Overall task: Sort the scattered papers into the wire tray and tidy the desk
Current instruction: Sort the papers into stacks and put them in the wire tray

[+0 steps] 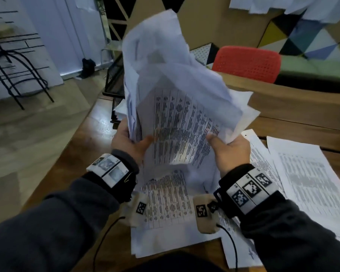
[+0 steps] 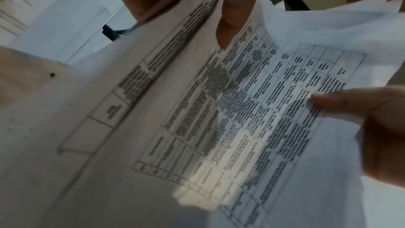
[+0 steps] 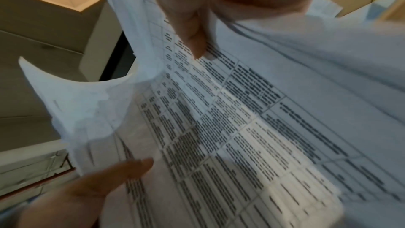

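Note:
A loose bundle of printed papers (image 1: pixel 177 99) stands upright above the desk, held from both sides. My left hand (image 1: pixel 130 140) grips its left lower edge, thumb on the front sheet. My right hand (image 1: pixel 228 148) grips the right lower edge the same way. Both wrist views show the table-printed top sheet (image 2: pixel 252 110) (image 3: pixel 230 127) with a thumb on it. The black wire tray (image 1: pixel 115 81) sits behind the bundle at the desk's far left, mostly hidden, with some sheets in it. More papers (image 1: pixel 165 209) lie on the desk below my wrists.
Further sheets (image 1: pixel 306 179) are spread over the wooden desk (image 1: pixel 294 107) at the right. A red chair (image 1: pixel 247 63) stands beyond the desk's far edge. A black stool (image 1: pixel 18 75) is on the floor to the left.

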